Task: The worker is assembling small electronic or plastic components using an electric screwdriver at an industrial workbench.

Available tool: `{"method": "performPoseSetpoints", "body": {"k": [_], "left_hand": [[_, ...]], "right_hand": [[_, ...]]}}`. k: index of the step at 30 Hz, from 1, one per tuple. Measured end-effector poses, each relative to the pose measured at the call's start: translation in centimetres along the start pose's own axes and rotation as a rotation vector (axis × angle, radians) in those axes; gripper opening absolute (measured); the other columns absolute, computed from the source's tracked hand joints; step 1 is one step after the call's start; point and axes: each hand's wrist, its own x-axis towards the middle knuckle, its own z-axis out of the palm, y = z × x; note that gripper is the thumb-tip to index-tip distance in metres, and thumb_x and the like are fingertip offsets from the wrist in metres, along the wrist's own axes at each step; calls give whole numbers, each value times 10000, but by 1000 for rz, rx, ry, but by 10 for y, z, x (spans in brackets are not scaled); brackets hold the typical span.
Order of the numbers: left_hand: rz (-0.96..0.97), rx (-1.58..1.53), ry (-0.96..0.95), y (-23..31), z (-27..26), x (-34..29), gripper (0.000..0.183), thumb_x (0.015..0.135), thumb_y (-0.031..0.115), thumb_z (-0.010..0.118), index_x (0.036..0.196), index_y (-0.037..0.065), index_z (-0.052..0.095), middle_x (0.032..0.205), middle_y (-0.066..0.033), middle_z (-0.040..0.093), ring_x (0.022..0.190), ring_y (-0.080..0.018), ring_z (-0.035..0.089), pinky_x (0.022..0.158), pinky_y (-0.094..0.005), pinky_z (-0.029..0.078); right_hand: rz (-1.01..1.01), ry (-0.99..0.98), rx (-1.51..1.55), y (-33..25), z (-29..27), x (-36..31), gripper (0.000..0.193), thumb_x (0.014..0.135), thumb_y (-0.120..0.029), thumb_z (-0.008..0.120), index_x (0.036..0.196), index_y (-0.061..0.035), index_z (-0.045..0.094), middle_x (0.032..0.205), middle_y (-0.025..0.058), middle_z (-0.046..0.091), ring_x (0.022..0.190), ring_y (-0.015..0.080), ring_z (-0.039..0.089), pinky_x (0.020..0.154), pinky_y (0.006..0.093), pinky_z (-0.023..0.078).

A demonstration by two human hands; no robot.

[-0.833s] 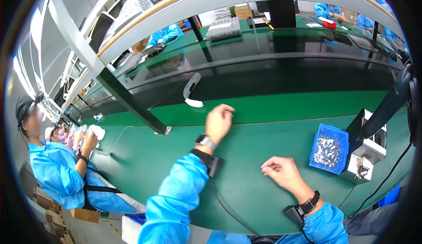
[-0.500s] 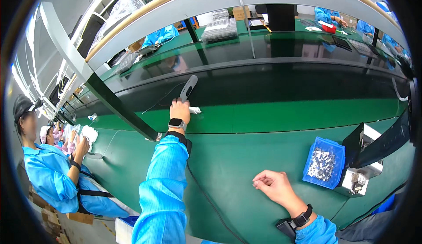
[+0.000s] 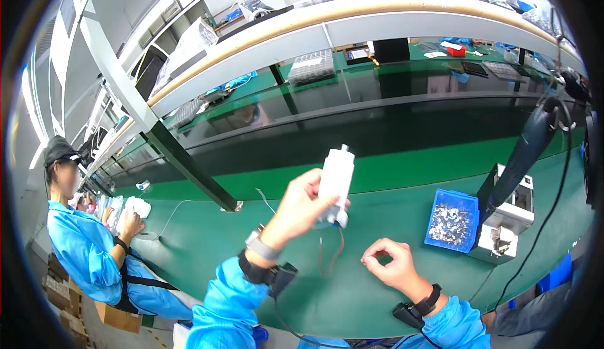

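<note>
My left hand [image 3: 301,205] is closed around a white, rounded device body [image 3: 338,171] with a short metal tip on top and thin wires [image 3: 340,248] hanging below. It is held tilted slightly above the green bench. To its right, my right hand [image 3: 391,263] hovers low over the bench, thumb and forefinger tips pressed together in a ring; whether something small sits between them cannot be made out. A blue bin [image 3: 452,220] of small metal parts stands beyond the right hand, beside a metal bench machine [image 3: 501,238].
A dark powered screwdriver or similar tool [image 3: 523,151] leans over the machine, its cable running down at right. A dark conveyor [image 3: 402,119] crosses behind the green bench [image 3: 296,292]. One shelf post [image 3: 189,166] rises at left. A co-worker [image 3: 88,248] in blue handles white things at far left.
My left hand has come back from the conveyor toward me and now holds the white device upright with its wires hanging. The right hand has stayed near its place, fingertips pinched.
</note>
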Motion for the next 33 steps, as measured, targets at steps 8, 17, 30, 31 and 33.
{"method": "performPoseSetpoints", "body": {"k": [8,17,30,31,33], "left_hand": [[-152,-406,86,-26,113,-55,325,1053,275,471,1244,17,518,1060,-47,632,932,-98,619,791,-246,525],[-32,-594,-118,-33,157,-71,535,1033,204,334,1494,-62,274,1433,-144,453,1328,-214,427,1124,-342,301],[-62,-638,-228,-32,145,-73,524,1046,176,290,1515,-33,181,1426,-131,417,1281,-202,446,1096,-335,342],[-76,-663,-222,-32,144,-73,542,1044,204,305,1517,-36,192,1438,-133,420,1304,-209,433,1103,-343,325],[-66,-675,-204,-31,143,-72,547,1045,231,316,1513,-36,221,1431,-134,443,1305,-213,441,1097,-349,325]], "right_hand": [[-487,251,-422,-100,-27,5,192,691,27,767,819,-51,647,783,78,687,658,189,673,568,284,537],[-603,254,-845,-122,-59,-20,225,627,-26,812,818,-65,698,790,46,668,658,192,654,528,287,512],[-749,35,-1040,-130,-62,-9,225,634,-133,733,852,-80,724,820,32,671,729,184,681,581,277,550],[-743,56,-1060,-131,-60,-8,220,636,-133,732,848,-74,721,821,33,669,727,184,682,581,275,548],[-746,66,-1056,-128,-59,-9,215,639,-132,731,846,-71,720,819,35,667,723,185,680,578,276,546]]}}
